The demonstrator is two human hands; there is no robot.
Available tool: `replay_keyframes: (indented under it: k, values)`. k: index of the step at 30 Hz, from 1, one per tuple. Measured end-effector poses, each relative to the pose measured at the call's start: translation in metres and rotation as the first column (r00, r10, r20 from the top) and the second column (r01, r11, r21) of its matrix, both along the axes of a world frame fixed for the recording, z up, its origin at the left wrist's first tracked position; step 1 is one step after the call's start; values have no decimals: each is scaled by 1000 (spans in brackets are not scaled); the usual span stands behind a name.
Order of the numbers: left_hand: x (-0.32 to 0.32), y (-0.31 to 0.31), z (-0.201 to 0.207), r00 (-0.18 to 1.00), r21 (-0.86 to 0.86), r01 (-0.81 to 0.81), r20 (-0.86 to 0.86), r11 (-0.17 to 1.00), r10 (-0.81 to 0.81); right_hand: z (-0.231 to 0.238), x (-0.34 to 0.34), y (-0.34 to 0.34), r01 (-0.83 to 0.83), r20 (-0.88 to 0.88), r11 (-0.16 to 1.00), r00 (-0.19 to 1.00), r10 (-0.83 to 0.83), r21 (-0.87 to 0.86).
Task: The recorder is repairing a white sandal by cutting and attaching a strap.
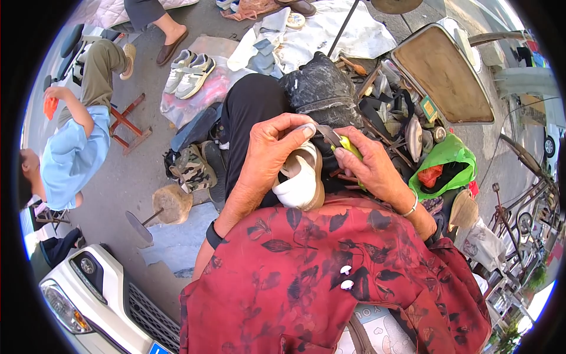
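Observation:
My right hand (pixel 371 162) is wrapped round a bladed tool with a yellow-green handle (pixel 350 147). Its short dark metal blade (pixel 328 136) points left; whether this is a knife or scissors is unclear. My left hand (pixel 272 144) is closed, with thumb and forefinger pinched right by the blade's tip. What lies in that pinch is too small to make out. Just below my hands, a white shoe (pixel 302 187) with a tan sole edge rests in my lap, partly covered by my left hand.
Beyond my knees lies a dusty black bag (pixel 324 88). Tools and scraps crowd the right, near a worn tray (pixel 445 74) and a green bag (pixel 451 162). Grey sneakers (pixel 191 75) stand ahead to the left. A seated person (pixel 73 147) and a white car (pixel 109 295) are leftward.

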State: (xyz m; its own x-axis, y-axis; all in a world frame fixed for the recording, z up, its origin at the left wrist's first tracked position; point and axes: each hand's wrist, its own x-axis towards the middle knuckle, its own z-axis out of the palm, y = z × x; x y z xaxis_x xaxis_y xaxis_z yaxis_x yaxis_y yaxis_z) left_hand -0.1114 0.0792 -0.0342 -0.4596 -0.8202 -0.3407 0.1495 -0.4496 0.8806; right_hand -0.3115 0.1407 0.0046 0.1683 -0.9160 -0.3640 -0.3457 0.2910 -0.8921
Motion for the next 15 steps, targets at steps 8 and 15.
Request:
replay_keyframes:
  k: [8,15]
  values:
    - [0,-1,3,1000,-21,-4,24,1000,4,-3,0,0,9,-3,1000,1000,-9,-10]
    - [0,-1,-1,999,-18,-17,28,1000,18,1,1,-2,-9,0,1000,1000,9,-6]
